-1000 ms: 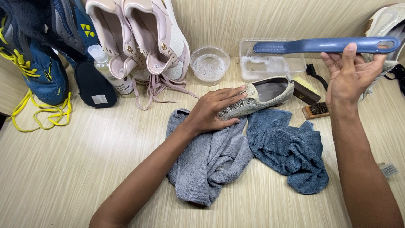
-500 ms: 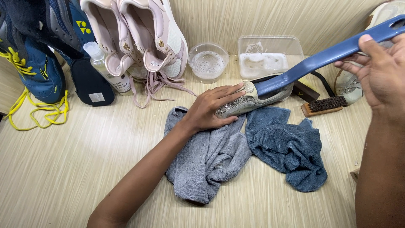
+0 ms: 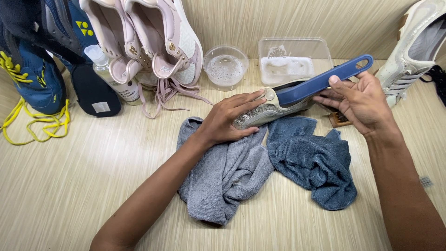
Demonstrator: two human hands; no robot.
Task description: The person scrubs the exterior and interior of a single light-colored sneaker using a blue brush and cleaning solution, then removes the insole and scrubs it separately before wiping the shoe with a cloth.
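A pale striped table (image 3: 69, 186) is carrying everything. At its far left blue shoes with yellow laces (image 3: 32, 79) are leaning, and pink-white sneakers (image 3: 153, 42) are standing beside them. Two cloths are lying mid-table, a grey cloth (image 3: 223, 176) and a blue cloth (image 3: 316, 162), touching each other. A glittery silver shoe (image 3: 265, 111) is lying on its side across their upper edges. The left hand (image 3: 230, 118) is pressing down flat on the shoe's toe end, fingers spread over it. The right hand (image 3: 360, 100) is gripping the handle of a long blue shoehorn (image 3: 320, 81), whose far end is sitting in the shoe's opening, just right of the left fingertips. Behind, a clear rectangular tub (image 3: 292, 60), a round clear bowl (image 3: 225, 65) and a small bottle (image 3: 111, 74) are standing.
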